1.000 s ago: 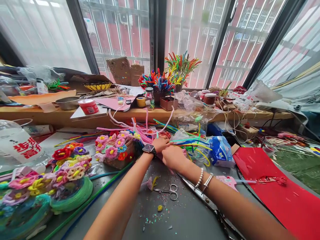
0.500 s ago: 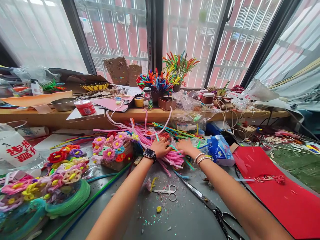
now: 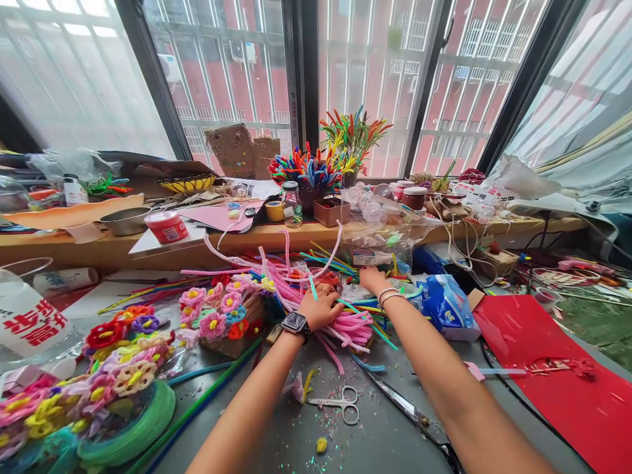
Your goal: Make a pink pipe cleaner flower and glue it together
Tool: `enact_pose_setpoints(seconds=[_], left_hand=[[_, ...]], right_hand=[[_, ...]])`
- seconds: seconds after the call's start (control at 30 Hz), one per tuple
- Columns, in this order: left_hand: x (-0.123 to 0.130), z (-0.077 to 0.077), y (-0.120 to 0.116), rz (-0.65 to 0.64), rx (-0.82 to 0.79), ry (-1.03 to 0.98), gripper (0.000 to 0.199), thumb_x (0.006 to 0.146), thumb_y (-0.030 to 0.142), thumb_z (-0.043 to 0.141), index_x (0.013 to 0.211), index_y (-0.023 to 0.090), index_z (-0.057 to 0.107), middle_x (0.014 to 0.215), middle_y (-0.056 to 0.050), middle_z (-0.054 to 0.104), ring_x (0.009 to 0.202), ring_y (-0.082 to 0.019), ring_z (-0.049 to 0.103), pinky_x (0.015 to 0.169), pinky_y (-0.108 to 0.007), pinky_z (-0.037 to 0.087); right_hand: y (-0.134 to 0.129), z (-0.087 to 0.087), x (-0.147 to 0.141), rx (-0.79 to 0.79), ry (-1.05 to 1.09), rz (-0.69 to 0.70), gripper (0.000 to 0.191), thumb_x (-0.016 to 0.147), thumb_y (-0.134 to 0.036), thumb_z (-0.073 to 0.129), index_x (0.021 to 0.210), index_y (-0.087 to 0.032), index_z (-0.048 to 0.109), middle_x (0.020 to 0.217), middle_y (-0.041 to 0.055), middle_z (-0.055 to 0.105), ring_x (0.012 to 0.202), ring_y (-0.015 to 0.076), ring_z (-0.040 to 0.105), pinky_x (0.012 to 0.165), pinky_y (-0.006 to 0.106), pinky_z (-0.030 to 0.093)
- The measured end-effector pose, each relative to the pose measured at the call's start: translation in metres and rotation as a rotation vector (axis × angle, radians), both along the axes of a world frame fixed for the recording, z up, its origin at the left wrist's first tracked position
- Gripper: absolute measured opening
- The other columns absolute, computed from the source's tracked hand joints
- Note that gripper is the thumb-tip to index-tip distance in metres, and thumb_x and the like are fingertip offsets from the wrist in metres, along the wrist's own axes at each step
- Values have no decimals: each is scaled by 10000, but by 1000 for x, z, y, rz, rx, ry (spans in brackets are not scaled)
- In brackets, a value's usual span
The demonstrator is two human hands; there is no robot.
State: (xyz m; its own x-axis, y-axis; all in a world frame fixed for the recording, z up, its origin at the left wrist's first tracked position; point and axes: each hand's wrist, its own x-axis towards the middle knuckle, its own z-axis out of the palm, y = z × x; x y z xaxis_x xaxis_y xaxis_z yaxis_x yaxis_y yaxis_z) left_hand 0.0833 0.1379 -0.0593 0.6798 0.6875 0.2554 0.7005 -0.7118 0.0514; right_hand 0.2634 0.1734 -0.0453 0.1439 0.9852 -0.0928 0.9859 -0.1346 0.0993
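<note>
The left hand (image 3: 320,308) lies spread on pink stems (image 3: 351,330), probably light and bendy; hold mid-bunch. Right hand's (image 3: 372,280) grip: can't tell.

Red lettering (image 3: 35,322), seemingly 步步高升, on clear jug (image 3: 20,306); rest illegible

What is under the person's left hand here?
Under the left hand lies a bundle of pink fuzzy stems, which shows on both sides of it. The hand covers the bundle's middle, so anything else directly beneath cannot be seen.
</note>
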Motion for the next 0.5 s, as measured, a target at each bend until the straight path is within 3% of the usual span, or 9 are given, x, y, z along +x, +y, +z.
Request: enact_pose_setpoints(seconds=[0.23,0.5], left_hand=[[1,-4,1,-7,4,-39,319,820,376,343,922,225,605,994,-37,583,1003,-176,485,974,-367,241],[1,-7,2,-23,-1,-61,324,818,381,341,920,233,612,1018,-37,582,1009,-184,480,962,-368,257]], right_hand=[[5,1,7,-66,18,112,304,825,-296,474,1090,-150,484,1087,72,520,911,174,539,758,377,461],[-6,48,11,164,-60,221,309,836,-265,452,1116,-134,456,1073,90,539,928,187,543,781,381,443]])
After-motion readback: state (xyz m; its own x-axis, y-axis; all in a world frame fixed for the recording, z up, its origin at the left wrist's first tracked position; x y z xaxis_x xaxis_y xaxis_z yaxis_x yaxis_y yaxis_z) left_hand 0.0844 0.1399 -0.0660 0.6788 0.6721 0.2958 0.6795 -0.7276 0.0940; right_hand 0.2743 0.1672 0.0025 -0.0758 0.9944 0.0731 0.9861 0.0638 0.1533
